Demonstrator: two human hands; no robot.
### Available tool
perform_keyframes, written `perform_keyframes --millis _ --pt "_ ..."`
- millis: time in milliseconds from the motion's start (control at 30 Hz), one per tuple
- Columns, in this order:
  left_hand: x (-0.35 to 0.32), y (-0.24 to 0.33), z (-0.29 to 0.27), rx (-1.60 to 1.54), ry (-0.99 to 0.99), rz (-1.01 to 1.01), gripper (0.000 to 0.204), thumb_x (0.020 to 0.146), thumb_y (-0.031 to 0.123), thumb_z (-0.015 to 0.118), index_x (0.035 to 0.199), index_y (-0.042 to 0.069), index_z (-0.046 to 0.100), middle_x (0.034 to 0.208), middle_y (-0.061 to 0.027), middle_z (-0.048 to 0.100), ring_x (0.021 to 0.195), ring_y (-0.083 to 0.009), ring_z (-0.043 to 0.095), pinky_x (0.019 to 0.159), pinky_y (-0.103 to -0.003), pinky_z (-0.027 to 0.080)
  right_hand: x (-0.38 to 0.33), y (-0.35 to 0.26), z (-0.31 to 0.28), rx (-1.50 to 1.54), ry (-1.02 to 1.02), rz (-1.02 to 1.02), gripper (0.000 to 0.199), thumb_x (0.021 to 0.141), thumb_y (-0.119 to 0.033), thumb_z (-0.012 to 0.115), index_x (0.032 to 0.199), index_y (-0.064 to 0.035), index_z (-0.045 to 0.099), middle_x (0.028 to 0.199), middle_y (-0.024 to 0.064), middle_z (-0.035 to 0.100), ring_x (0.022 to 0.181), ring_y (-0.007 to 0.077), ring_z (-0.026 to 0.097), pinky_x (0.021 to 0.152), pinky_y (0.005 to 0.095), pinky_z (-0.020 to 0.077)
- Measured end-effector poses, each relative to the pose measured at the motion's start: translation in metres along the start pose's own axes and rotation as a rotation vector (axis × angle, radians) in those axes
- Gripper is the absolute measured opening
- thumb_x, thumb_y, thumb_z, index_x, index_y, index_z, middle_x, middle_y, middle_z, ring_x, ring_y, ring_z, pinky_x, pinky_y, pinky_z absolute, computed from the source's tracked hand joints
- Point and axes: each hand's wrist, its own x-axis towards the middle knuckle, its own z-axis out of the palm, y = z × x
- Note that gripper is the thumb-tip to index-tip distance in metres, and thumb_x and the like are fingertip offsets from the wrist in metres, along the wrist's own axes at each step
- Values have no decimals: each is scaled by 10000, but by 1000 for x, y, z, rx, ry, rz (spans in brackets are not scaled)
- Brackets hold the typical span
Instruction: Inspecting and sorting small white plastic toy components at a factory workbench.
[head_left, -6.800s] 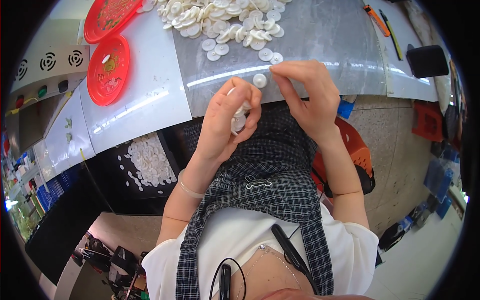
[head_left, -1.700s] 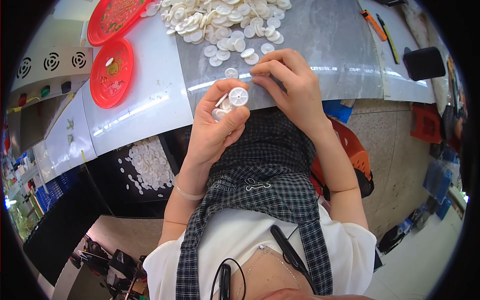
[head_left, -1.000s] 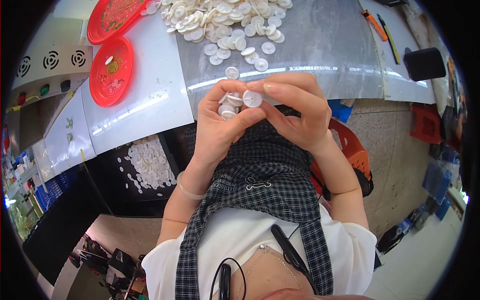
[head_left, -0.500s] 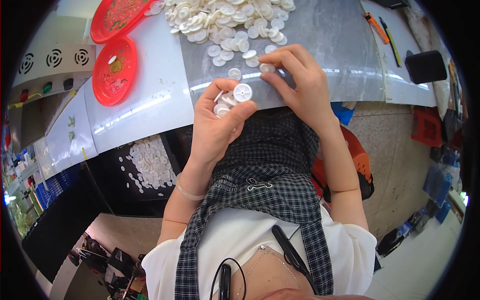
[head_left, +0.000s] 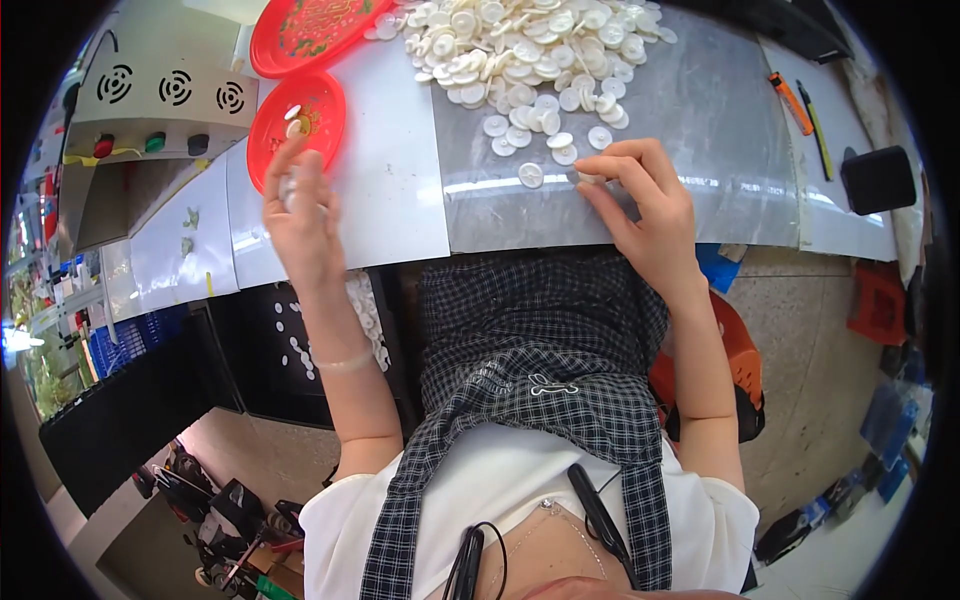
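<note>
1. White discs (head_left: 520, 45) lie heaped at the far side of the desk (head_left: 700, 150), on its grey sheet, with a few strays trailing toward the person.
2. The right hand (head_left: 640, 205) rests at the near edge of that trail, fingertips pinching one disc (head_left: 585, 177) against the sheet; another loose disc (head_left: 531, 175) sits just to its left.
3. The left hand (head_left: 300, 215) is raised well off to the left, closed round a small stack of discs (head_left: 290, 188), close to the near red tray (head_left: 297, 125).
4. The heap lies straight ahead of the right hand, which is the nearer one; the tray lies just beyond the left.
</note>
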Motion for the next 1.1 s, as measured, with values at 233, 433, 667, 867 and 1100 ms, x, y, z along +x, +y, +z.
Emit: perform_keyframes --millis 233,433,667,867,1100 --pt "-80 -6 71 -300 -555 -506 329 813 77 761 1090 35 589 747 44 531 509 15 428 389 -134 287 2 -29 8 191 121 -261 505 679 44 797 1121 -80 585 830 33 669 755 178 643 673 274 483" --pt "-81 -16 77 -253 -590 -583 377 766 60 800 1089 20 609 774 36 570 530 12 448 406 -136 296 0 -35 7 83 93 -359 524 637 58 797 1099 -92 600 849 13 694 767 188 658 677 289 459" --pt "-83 -12 76 -139 -584 -466 332 772 32 788 1062 23 626 774 50 560 571 9 464 456 -136 323 -2 -35 8 121 70 -223 513 670 48 778 1133 -66 590 956 73 684 907 220 643 762 325 499" --pt "-83 -18 74 -27 -553 -321 331 798 -38 723 1091 -5 573 766 12 566 479 5 409 382 -143 265 8 -16 21 -110 52 -103 303 753 -30 726 1039 -71 635 963 64 665 889 249 611 748 342 498" --pt "-84 -17 73 -20 -549 -336 336 801 -48 715 1104 -14 574 777 12 556 474 5 403 386 -144 260 3 -12 27 -116 -50 -64 199 746 -38 728 931 -81 668 985 59 644 869 254 583 719 343 493"
